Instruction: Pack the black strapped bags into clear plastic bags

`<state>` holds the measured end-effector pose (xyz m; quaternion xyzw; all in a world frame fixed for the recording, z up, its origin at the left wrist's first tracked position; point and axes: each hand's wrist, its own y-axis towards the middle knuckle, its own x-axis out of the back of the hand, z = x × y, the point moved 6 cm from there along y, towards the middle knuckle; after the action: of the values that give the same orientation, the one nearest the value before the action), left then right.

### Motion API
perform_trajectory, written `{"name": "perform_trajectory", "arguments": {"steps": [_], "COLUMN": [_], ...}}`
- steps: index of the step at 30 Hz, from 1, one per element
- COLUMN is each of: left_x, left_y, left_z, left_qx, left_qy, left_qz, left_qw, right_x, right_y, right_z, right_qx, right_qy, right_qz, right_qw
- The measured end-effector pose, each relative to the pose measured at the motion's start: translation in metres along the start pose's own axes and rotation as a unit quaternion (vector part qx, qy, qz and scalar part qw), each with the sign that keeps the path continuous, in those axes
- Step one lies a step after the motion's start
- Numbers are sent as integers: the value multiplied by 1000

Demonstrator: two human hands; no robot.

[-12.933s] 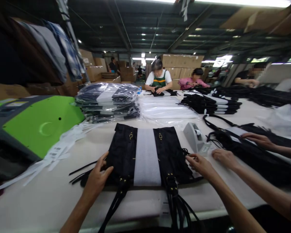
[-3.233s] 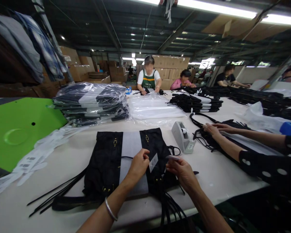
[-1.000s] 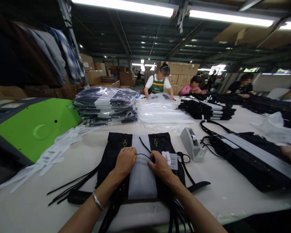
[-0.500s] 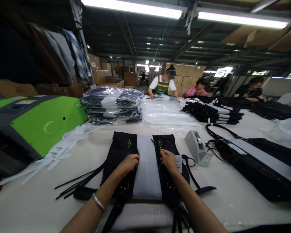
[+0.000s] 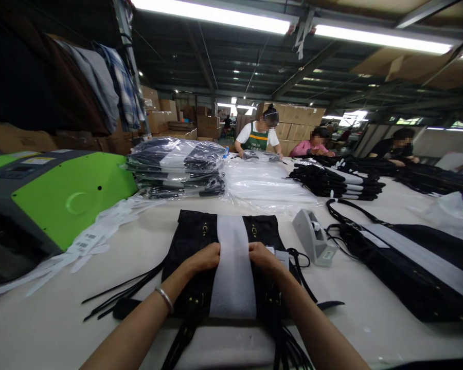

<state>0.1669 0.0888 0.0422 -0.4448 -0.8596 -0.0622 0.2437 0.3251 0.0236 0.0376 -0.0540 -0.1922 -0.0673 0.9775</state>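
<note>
A black handbag (image 5: 187, 236) lies flat on the table in front of me, with brass-coloured buckles and thin black cords at both sides. Down its middle runs a white paper strip (image 5: 233, 288). My left hand (image 5: 205, 258) is closed at the strip's left edge, and my right hand (image 5: 264, 258) is closed at its right edge; the fingertips are partly hidden. Between the hands the strip bows slightly. A white tag (image 5: 282, 258) shows beside my right wrist. The bag's straps (image 5: 185, 334) hang towards me between my forearms.
To the right stand a grey tape dispenser (image 5: 312, 239) and another black bag (image 5: 405, 272) with a white strip. Plastic-wrapped bags (image 5: 175, 167) are stacked behind, near clear plastic sleeves (image 5: 268, 180). A green machine (image 5: 77, 195) and white strips (image 5: 96, 231) are at left. Several people work across the table.
My right hand has moved down and left, from beside the right buckle to the strip's right edge. My left hand stays at the left edge, its fingers now tucked in more.
</note>
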Motion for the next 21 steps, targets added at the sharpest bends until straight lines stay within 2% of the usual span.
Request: {"name": "perform_trajectory", "arguments": {"steps": [2,4,6,8,10,12,14,16,18,21], "left_x": [19,41,61,73,74,54,15,-29,-64,-90], "left_y": [-2,-7,-14,-21,-25,-21,-12,-4,1,4], "left_z": [8,14,16,9,-11,-37,-60,-73,-74,-63], "left_qx": [21,43,58,60,33,-23,-83,-119,-134,-132], "left_qy": [80,152,199,237,274,298,306,322,343,355], "left_qz": [-61,-137,-194,-244,-286,-272,-179,-70,-8,11], "left_qw": [995,978,959,938,918,915,931,936,930,926], "right_x": [22,54,86,108,114,108,96,86,83,88], "right_y": [-3,-11,-25,-39,-48,-51,-49,-45,-44,-47], "right_z": [4,5,1,-9,-23,-36,-43,-46,-47,-48], "right_qx": [12,22,20,-9,-51,-78,-81,-75,-69,-58], "right_qy": [-34,-70,-154,-272,-362,-385,-384,-382,-387,-409], "right_qz": [-50,-116,-181,-211,-195,-162,-142,-141,-149,-158], "right_qw": [998,991,971,939,910,905,908,910,907,897]}}
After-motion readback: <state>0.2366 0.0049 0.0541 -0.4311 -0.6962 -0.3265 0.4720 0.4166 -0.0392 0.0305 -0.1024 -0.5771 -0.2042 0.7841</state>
